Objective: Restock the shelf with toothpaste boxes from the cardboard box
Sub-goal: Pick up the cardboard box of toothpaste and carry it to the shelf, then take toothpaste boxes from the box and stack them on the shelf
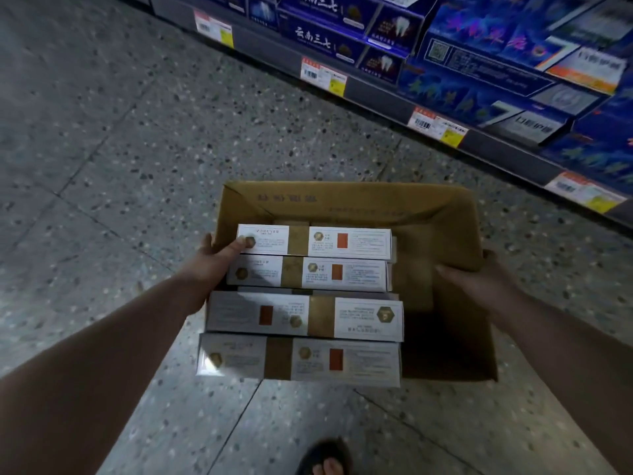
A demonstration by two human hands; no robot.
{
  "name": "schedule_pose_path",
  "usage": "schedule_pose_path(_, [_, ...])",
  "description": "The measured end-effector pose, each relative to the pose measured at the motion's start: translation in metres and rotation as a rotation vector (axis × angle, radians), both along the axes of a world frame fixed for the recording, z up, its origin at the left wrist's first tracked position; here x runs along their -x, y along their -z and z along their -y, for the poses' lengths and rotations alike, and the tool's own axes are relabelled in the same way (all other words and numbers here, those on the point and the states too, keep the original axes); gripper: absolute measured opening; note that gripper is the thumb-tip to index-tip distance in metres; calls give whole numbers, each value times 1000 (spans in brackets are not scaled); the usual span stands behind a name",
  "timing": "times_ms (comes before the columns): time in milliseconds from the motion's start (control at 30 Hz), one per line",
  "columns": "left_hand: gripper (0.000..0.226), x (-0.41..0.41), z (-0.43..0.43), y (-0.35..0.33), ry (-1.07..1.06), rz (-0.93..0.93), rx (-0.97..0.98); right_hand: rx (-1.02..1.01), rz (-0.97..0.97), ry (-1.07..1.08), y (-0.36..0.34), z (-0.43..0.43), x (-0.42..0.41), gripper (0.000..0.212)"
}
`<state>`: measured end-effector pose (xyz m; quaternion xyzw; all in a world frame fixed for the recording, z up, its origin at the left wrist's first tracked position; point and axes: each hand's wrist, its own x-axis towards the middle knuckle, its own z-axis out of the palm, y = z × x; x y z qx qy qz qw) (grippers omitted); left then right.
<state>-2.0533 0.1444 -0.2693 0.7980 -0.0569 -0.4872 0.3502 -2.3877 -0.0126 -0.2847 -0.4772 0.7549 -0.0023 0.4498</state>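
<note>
I carry an open brown cardboard box (346,200) above the floor, holding it on both sides. Several white toothpaste boxes (305,315) with gold bands and orange patches lie flat inside it, stacked along its left half. My left hand (214,260) grips the box's left wall, thumb lying on the farthest white toothpaste box (349,241). My right hand (479,279) grips the right wall, fingers curled over the rim into the box. The right part of the box interior is dark and bare.
A shelf (376,94) runs diagonally along the upper right, stocked with blue toothpaste cartons (486,60) and fronted by price tags (323,76). Speckled terrazzo floor (120,149) spreads left and below. My foot in a dark sandal (327,457) shows at the bottom edge.
</note>
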Motion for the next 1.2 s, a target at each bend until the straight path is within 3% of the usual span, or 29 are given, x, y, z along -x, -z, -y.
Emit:
schedule_pose_path(133, [76, -1, -18, -36, 90, 370, -175, 36, -90, -137, -56, -11, 4, 85])
schedule_pose_path(233, [62, 14, -51, -82, 100, 510, -118, 129, -146, -401, -111, -40, 2, 66])
schedule_pose_path(333, [46, 50, -85, -129, 269, 623, 25, 180, -66, -668, -155, -75, -13, 56])
schedule_pose_path(533, [48, 89, -111, -146, 741, 689, 133, 75, 116, -973, -163, -100, -63, 55])
schedule_pose_path(900, [72, 80, -114, -75, 958, 792, -9, 28, 69, -1112, -101, -88, -74, 58])
schedule_pose_path(1200, [79, 74, -109, -62, 948, 838, -25, 179, -63, -1236, -87, -75, -78, 74])
